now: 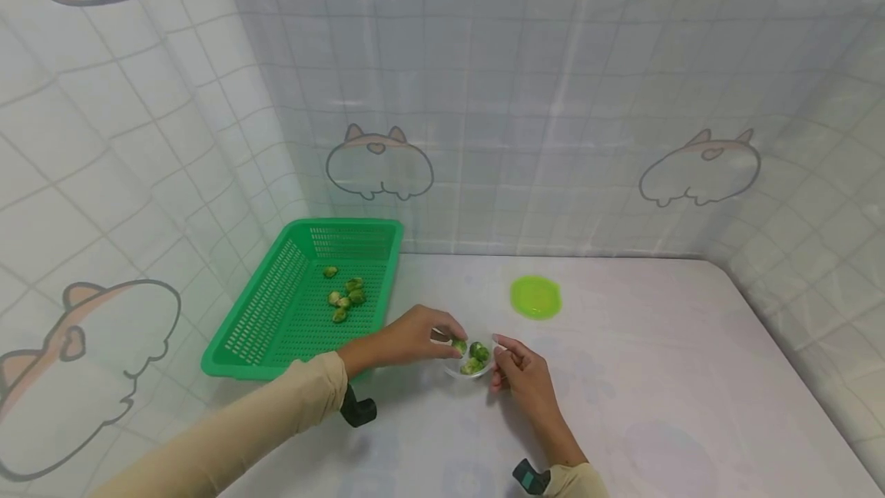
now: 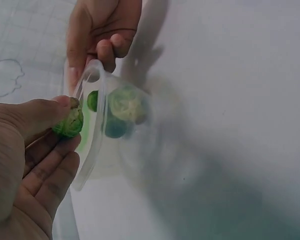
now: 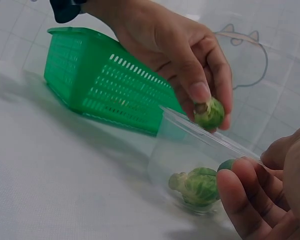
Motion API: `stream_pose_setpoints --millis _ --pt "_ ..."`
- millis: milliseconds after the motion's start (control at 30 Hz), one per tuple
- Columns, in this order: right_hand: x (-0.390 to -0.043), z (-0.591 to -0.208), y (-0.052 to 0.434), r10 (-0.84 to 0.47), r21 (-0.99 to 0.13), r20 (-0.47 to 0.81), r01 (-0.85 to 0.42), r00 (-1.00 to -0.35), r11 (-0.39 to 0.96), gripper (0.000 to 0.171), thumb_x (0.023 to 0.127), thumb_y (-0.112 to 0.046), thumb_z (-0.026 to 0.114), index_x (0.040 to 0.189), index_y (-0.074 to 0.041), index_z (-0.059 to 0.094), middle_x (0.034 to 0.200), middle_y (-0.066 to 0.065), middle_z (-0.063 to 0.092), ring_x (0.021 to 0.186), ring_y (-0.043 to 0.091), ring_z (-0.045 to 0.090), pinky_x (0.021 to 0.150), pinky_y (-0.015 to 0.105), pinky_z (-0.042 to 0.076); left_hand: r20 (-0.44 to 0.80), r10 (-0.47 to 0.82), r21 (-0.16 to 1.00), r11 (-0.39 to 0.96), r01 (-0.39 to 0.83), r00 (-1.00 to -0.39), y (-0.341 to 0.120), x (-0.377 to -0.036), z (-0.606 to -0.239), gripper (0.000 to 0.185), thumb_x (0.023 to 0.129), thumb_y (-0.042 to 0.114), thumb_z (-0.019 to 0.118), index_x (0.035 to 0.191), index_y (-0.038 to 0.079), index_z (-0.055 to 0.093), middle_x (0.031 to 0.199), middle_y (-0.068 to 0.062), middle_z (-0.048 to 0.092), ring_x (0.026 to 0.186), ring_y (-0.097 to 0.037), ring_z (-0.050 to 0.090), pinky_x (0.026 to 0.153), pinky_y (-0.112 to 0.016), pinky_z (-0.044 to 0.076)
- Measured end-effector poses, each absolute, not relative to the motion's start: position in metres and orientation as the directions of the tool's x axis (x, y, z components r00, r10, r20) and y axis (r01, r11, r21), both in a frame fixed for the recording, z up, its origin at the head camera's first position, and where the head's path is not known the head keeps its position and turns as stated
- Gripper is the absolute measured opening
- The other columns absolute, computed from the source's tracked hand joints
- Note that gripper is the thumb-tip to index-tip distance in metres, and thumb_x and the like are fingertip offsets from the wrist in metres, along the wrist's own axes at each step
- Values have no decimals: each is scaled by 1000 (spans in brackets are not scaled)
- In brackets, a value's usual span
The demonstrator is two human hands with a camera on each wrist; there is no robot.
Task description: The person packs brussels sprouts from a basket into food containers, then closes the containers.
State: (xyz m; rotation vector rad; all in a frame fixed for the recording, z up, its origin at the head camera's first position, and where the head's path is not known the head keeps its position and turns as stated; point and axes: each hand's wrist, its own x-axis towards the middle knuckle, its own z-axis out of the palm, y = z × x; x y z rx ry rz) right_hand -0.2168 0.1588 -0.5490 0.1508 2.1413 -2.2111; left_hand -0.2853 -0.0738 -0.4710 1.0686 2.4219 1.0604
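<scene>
Left hand (image 1: 415,333) pinches a Brussels sprout (image 3: 209,113) between thumb and fingertips, holding it just above the rim of a small clear plastic cup (image 1: 470,367) near the middle of the desk (image 1: 657,375). Right hand (image 1: 522,371), at the cup's 3 o'clock, grips the cup's rim and wall with curled fingers, steadying it. Inside the cup lie two more sprouts (image 3: 197,186), one pale and leafy, the other darker and partly hidden behind the right hand's fingers in the right wrist view. A green slotted basket (image 1: 263,313) stands at about 10 o'clock from the cup, well apart from it, against the curtain, with a small cluster of sprouts (image 1: 346,297) on its floor. A round lime-green lid (image 1: 535,297) lies flat on the desk at about 1 o'clock from the cup, near but not touching. The backdrop is a pale grid-patterned curtain (image 1: 553,98) printed with cartoon animal outlines; no writing, brand or label can be read on any item. Both forearms wear beige sleeves (image 1: 276,413) and dark wrist mounts.
</scene>
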Motion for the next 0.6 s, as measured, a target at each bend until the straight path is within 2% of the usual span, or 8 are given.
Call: stream_pose_setpoints --millis 133,400,600 --pt "-217 -550 159 24 -993 -111 110 -994 -36 38 102 -16 61 138 -3 60 84 17 67 62 18 64 62 32 61 0 741 725 462 510 -672 -67 -283 -473 25 89 18 80 112 9 75 111 4 73 105 -6 67 93 -24 55" --pt "-217 -550 158 9 -994 -102 101 -995 -30 39 101 -20 64 136 -3 61 83 15 66 61 17 65 63 29 61 -52 760 678 503 536 -648 -55 -281 -478 21 87 17 81 107 12 77 106 8 74 100 -1 66 88 -20 56" --pt "-216 -550 159 7 -995 -97 97 -995 -39 37 102 -21 63 135 -5 63 83 13 67 62 18 65 63 29 61 -74 771 659 514 550 -632 -50 -278 -472 19 87 15 81 105 11 77 104 6 74 98 -4 68 87 -22 57"
